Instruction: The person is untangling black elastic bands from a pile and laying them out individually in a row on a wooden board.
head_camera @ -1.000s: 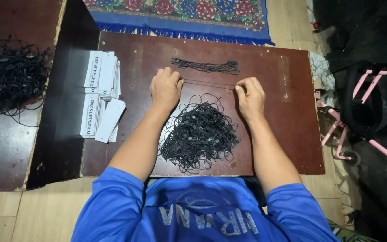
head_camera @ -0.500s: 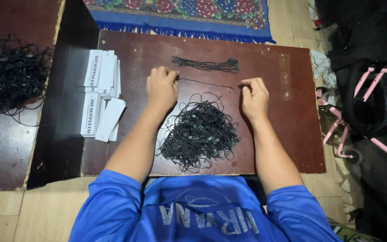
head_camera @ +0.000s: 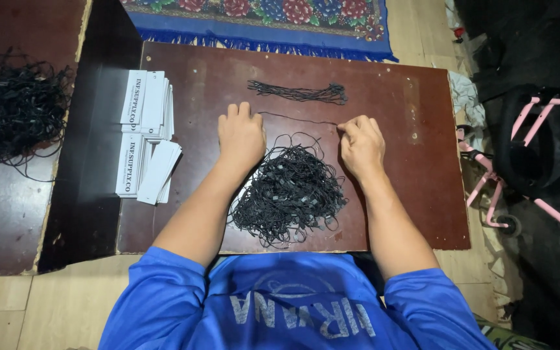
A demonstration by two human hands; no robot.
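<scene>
Dark brown wood makes up the low tabletop [head_camera: 409, 162], seen from above by a camera worn on the person's head. The person, in a blue shirt, is reaching both arms forward over it.

The left hand [head_camera: 241, 135] is resting knuckles up, fingers curled under, and the right hand [head_camera: 360, 144] is pinching with thumb and fingertips closed. Between them a single thin black string [head_camera: 296, 118] is stretching taut across the wood; the right hand is clearly gripping its end, while the other end is disappearing under the left hand, which seems to be holding it, though the fingers are hiding the grip.

Just below the string, between the two forearms, a loose tangled heap of black strings [head_camera: 290, 194] is lying on the tabletop. Beyond the hands, a small neat bundle of straightened strings [head_camera: 299, 93] is lying sideways, apart from the heap.

Judging by these, only a small share looks sorted: the bundle is thin and the heap is large. A second, bigger tangle of black strings [head_camera: 14, 110] is sitting on a separate dark surface at far left.

To the left of the hands, a stack of white paper tags [head_camera: 145, 133] is fanning out. A blue patterned rug [head_camera: 260, 19] is lying past the tabletop, and a black bag with pink trim [head_camera: 539, 142] is on the floor at right.
</scene>
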